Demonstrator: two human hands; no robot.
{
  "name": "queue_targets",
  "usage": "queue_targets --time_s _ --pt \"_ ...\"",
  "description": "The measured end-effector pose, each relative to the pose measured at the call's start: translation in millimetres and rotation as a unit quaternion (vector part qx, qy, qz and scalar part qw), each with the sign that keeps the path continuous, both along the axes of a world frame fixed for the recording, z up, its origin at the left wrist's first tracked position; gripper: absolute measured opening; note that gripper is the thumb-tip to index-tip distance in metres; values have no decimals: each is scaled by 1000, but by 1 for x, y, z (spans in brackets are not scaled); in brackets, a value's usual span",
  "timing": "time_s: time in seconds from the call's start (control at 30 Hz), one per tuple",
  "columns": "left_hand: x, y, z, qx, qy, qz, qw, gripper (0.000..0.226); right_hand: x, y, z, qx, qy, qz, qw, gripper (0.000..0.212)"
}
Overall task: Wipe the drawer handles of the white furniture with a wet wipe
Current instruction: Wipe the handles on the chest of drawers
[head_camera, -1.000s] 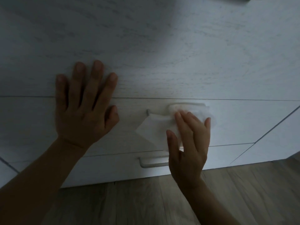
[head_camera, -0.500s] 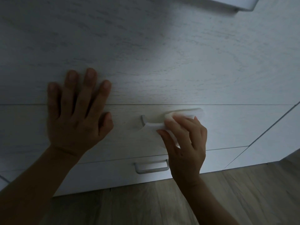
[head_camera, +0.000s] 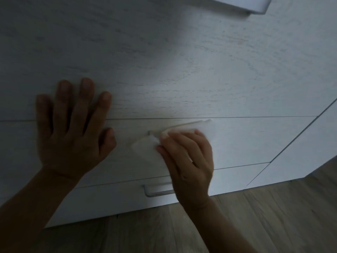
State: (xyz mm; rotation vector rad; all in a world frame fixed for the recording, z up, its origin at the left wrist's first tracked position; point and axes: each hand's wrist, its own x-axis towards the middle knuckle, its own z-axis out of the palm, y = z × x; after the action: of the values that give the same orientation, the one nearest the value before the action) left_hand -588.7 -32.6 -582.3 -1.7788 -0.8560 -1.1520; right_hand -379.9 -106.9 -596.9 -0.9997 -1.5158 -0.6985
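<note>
Wood floor (head_camera: 264, 225) under both wrists. Lower handle (head_camera: 156, 192) below right hand (head_camera: 187, 161), its right end blocked by it. Right hand's curled fingers grip wet wipe (head_camera: 145, 147) on middle handle (head_camera: 149, 132), mostly covered. Left hand (head_camera: 73, 128) beside it, flat and spread on white furniture (head_camera: 182, 70). Top handle (head_camera: 255, 6) far above.

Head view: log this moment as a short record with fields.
left hand: flat, fingers spread, pressing on the white furniture
right hand: grips the wet wipe against the middle drawer handle
middle drawer handle: mostly covered by the wipe; only its left end shows
lower drawer handle: bare, right part hidden behind the right hand
upper drawer handle: at the frame's top edge, untouched
wooden floor: below the furniture
</note>
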Motion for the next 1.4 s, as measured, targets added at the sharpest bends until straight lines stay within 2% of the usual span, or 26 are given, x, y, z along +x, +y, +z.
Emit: queue_targets --time_s 0.2,0.43,0.67,0.87,0.93,1.03,1.2,1.4 --pt "-3 2 -2 -37 10 -1 999 61 -3 4 -3 11 31 31 999 15" --pt "-4 3 -7 -58 -1 -22 998 60 -22 13 -12 12 86 10 996 21" --pt "-6 2 -10 -84 -12 -39 996 60 -41 26 -1 44 114 -60 991 29" --pt "-7 4 -11 -96 -20 -63 993 60 -16 13 -8 25 109 -1 994 28" --pt "-6 5 -12 -93 -21 -69 993 60 -11 8 -12 2 160 11 987 30" --pt "-8 10 -14 -101 -23 -78 992 60 -29 1 -15 -60 276 33 959 42" --pt "-8 9 -14 -117 -30 -71 990 60 -36 13 3 -78 360 44 929 60" --pt "-5 4 -12 -99 -29 -74 992 60 -48 -4 -11 -116 290 20 950 51"
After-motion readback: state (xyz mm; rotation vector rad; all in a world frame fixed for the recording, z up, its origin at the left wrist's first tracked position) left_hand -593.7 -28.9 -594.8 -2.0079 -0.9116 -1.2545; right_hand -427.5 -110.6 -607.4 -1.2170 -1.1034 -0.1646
